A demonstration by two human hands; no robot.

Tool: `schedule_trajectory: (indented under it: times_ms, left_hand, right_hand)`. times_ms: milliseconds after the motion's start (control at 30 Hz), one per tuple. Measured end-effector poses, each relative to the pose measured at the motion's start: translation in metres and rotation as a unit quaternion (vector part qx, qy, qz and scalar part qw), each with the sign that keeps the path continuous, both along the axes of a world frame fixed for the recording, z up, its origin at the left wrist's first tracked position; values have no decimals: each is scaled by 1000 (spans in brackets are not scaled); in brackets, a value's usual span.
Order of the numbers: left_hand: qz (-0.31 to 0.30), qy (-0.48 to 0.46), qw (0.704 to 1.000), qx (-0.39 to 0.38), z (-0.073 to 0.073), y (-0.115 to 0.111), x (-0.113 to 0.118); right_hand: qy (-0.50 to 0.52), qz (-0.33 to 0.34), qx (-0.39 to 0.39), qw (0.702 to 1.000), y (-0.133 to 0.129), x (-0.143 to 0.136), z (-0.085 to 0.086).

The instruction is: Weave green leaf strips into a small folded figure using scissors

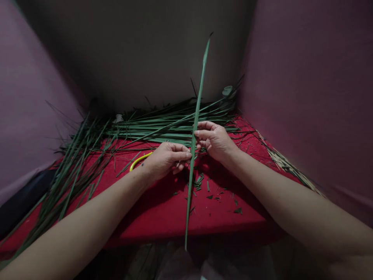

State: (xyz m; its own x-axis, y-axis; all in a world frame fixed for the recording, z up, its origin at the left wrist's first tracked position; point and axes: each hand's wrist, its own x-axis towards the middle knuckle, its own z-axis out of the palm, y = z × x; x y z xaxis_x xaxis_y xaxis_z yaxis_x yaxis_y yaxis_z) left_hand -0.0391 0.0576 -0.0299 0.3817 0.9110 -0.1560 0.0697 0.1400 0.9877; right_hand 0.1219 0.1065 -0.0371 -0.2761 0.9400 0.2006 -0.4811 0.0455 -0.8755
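A long green leaf strip (198, 105) stands nearly upright in front of me, its dark, curled tip at the top and its narrow end reaching below the table's front edge. My left hand (171, 157) pinches the strip's left edge near the middle, thumb and fingers pressed together. Slightly higher, on the right edge, my right hand (214, 140) grips the same strip between thumb and fingers. A yellow loop-shaped handle (139, 159) shows partly behind my left wrist; what it belongs to is hidden.
Red cloth (163, 217) covers the table. Long green leaves (151, 128) lie piled across the back, and more leaves (72, 167) spread along the left. Leaf scraps (210, 196) litter the middle. Pale thin sticks (279, 159) lie at right; a whitish cup-like object (227, 91) stands behind.
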Motion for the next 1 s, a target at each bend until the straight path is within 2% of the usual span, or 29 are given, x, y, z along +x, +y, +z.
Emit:
schedule_trajectory:
  times_ms: [233, 367, 500, 567, 600, 667, 733, 800, 867, 933, 1000]
  left_hand:
    - [49, 29, 995, 80, 3, -3, 0]
    - [59, 67, 992, 86, 8, -3, -2]
    - [58, 167, 977, 115, 27, -2, -17]
    - [55, 288, 944, 150, 37, -1, -31]
    - [49, 360, 916, 173, 40, -1, -39]
    - [-3, 523, 827, 205, 41, -2, -52]
    - [10, 656, 724, 214, 34, -5, -61]
    - [25, 711, 666, 226, 24, -8, -65]
    - [42, 731, 645, 219, 16, -12, -65]
    - [51, 735, 647, 196, 11, -14, -65]
    - [57, 725, 662, 180, 10, -15, -67]
  right_hand:
    - [-94, 137, 6, 986, -7, -1, -3]
    - [-111, 132, 8, 985, -10, -3, -1]
    - [-131, 94, 22, 987, -10, -2, 4]
    - [-130, 82, 20, 988, -9, 0, 6]
    - [-126, 79, 16, 989, -8, 1, 6]
    - [-113, 81, 5, 990, -7, 4, 6]
    - [-101, 86, 1, 991, -5, 5, 6]
    - [-91, 90, 1, 992, -4, 6, 6]
    - [-84, 87, 1, 993, -4, 5, 7]
    - [-76, 84, 9, 994, -4, 5, 7]
    - [-63, 77, 21, 995, -4, 5, 7]
